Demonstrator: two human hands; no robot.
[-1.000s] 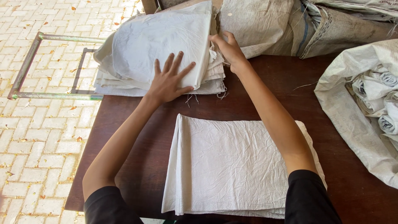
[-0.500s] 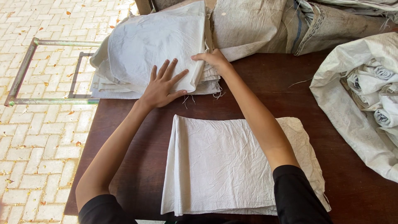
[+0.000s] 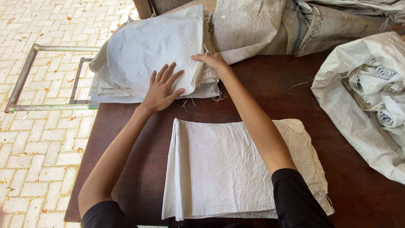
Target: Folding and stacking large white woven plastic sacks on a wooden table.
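One folded white woven sack (image 3: 236,169) lies flat on the dark brown bench (image 3: 270,88), low in the frame. At upper left, the left hand (image 3: 162,86) presses open on the stack of white woven sacks (image 3: 147,55); the right hand (image 3: 213,62) pinches its edge. Many remain.

Sack stack (image 3: 143,55) at table (image 3: 261,88) far-left corner; folded sack (image 3: 219,169) near edge; open bag (image 3: 363,105) right.
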